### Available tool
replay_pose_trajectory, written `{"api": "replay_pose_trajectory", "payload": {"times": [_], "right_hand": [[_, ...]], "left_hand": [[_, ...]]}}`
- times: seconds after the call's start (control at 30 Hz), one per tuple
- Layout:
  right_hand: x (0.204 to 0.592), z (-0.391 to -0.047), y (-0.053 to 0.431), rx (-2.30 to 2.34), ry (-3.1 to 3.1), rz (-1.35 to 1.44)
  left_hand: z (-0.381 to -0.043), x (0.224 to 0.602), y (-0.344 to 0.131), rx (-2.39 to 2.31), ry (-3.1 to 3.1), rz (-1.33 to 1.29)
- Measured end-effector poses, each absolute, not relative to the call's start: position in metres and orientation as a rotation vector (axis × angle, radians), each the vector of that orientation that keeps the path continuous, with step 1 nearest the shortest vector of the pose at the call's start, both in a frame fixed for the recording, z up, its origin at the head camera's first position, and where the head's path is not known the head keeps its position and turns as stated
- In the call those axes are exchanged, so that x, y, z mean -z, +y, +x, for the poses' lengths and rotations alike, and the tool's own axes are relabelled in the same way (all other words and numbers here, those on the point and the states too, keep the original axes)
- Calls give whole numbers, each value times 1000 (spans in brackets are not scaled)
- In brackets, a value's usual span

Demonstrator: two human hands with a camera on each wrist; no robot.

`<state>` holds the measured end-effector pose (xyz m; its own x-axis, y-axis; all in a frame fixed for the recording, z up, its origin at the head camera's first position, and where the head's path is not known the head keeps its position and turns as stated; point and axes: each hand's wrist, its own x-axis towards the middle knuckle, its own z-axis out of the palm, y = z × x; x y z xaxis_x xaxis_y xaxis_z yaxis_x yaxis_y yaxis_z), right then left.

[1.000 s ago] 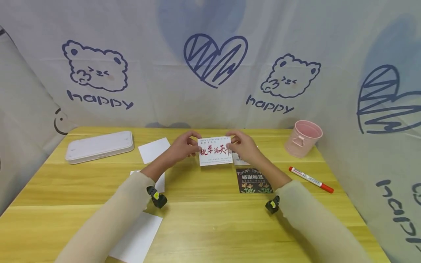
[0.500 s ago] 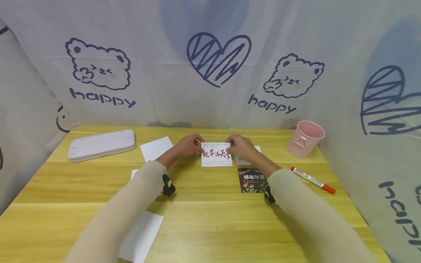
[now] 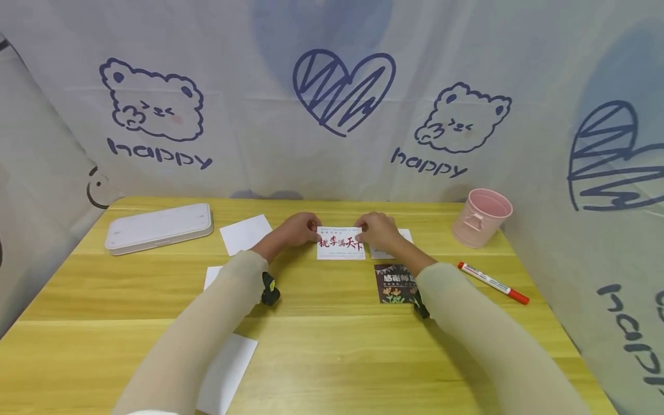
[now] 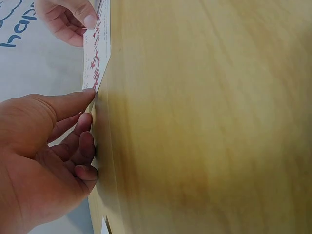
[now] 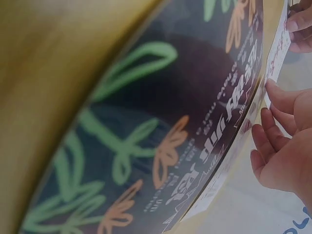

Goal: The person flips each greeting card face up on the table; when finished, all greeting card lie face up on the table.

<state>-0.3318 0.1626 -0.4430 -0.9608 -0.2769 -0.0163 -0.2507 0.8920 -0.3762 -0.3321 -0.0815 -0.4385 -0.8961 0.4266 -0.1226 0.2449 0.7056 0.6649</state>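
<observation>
Head view, left hand (image 3: 297,229): I see it pinching the printed card (image 3: 339,249) by its left edge.
Printed card: between both grips, red lettering showing.
Right hand (image 3: 380,231): pinching the opposite edge.
Dark card (image 3: 392,283): just nearside of that grip.

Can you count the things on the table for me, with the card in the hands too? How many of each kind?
Printed cards: 3
Plain white sheets, two partly hidden by a sleeve: 3
White case: 1
Pink cup: 1
Red marker: 1
Total: 9
</observation>
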Motion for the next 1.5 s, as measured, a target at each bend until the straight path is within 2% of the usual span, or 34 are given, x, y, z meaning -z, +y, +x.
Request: {"api": "replay_pose_trajectory", "payload": {"times": [0.43, 0.63, 0.87, 1.23, 1.5], "right_hand": [[440, -326, 161, 441, 3026, -490], [435, -324, 159, 491, 3039, -579], [430, -322, 133, 653, 2961, -638], [431, -325, 67, 846, 2734, -756], [439, -294, 11, 991, 2525, -872]], "left_hand": [[-331, 439, -82, -921, 2657, 568], [-321, 428, -95, -940, 2686, 576], [-307, 416, -152, -966, 2747, 466], [-272, 421, -240, -1054, 2801, 203], [-241, 430, -275, -1065, 2792, 243]]}}
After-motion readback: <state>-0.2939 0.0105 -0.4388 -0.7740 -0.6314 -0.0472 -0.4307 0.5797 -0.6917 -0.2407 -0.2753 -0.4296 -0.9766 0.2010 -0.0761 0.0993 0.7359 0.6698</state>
